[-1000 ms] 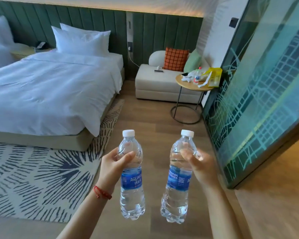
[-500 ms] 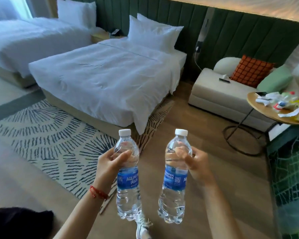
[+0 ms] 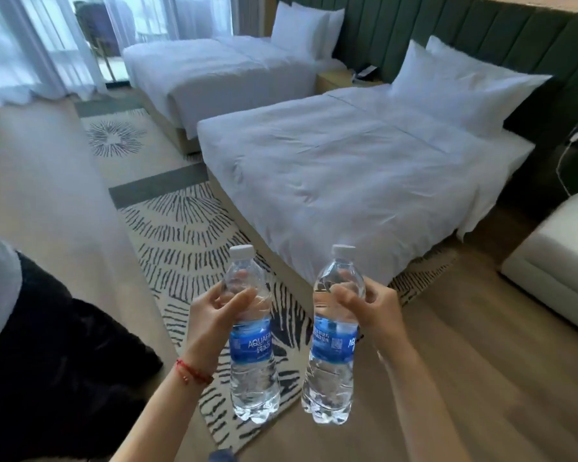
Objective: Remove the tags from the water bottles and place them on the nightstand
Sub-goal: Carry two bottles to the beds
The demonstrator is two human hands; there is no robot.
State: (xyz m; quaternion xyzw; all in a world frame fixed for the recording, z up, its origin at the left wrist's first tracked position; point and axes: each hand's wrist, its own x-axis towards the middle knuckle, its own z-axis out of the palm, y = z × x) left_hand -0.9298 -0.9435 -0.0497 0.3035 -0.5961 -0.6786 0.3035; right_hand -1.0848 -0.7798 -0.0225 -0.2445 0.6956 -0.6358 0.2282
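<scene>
Bottles upright: left bottle (image 3: 252, 335) and right bottle (image 3: 335, 335), fingers (image 3: 237, 300) clasping each neck.

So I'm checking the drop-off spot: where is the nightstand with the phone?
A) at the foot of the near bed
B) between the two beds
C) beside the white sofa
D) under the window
B: the nightstand sits against the green headboard, between the far bed and the near bed.

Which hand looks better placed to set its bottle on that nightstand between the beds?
Probably the right hand: the nightstand lies ahead to the right, nearer its bottle.
</scene>
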